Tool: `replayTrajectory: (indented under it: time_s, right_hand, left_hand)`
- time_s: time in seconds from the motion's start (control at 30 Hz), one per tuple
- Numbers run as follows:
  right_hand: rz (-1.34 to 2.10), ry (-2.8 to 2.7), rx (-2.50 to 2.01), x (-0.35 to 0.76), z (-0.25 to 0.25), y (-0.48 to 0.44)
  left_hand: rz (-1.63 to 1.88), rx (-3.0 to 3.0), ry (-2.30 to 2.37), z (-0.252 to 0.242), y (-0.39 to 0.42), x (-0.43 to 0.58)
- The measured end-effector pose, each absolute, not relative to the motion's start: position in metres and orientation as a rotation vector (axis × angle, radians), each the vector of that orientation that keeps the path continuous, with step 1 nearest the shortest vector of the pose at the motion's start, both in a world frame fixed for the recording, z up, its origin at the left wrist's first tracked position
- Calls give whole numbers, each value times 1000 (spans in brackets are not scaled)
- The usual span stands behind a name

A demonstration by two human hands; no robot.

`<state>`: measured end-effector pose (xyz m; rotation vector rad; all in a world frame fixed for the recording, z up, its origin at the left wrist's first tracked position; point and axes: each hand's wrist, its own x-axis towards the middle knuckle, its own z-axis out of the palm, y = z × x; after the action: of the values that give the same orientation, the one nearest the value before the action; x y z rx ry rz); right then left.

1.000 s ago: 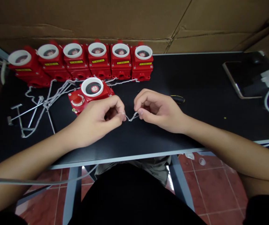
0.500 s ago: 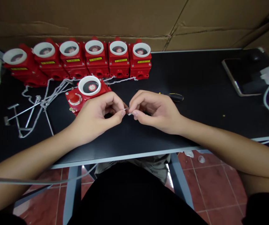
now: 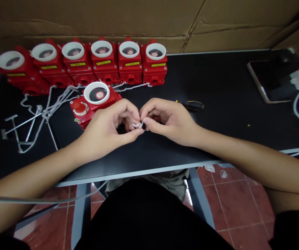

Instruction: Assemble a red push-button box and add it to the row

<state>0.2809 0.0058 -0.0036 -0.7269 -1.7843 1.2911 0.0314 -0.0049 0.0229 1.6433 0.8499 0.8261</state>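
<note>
Both hands meet fingertip to fingertip over the front part of the black table. My left hand [image 3: 110, 126] is closed on a short piece of white cord [image 3: 137, 125], which shows between its thumb and fingers. The fingertips of my right hand [image 3: 168, 121] pinch the cord's right end, where something small and dark also shows. Just behind my left hand lies a red box [image 3: 76, 116] with a white ring round its dark dial and a red knob; the hand hides part of it.
Several red boxes [image 3: 131, 69] with white rings line the back left. White cords and small metal hammers [image 3: 16, 132] lie at the left. Behind my right hand is a black and yellow tool [image 3: 194, 105]; a phone [image 3: 258, 83] lies at the right.
The white cord now shows more, curving between the fingertips of both hands. My hands have shifted slightly against each other, and the view has moved a little.
</note>
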Motion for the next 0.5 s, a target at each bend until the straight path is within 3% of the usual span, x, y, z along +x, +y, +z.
replayTrajectory:
  time_s: [0.5]
  right_hand:
    - [1531, -1739, -713, 280, 0, 6]
  left_hand:
    - [907, 2611, 887, 28, -11, 19]
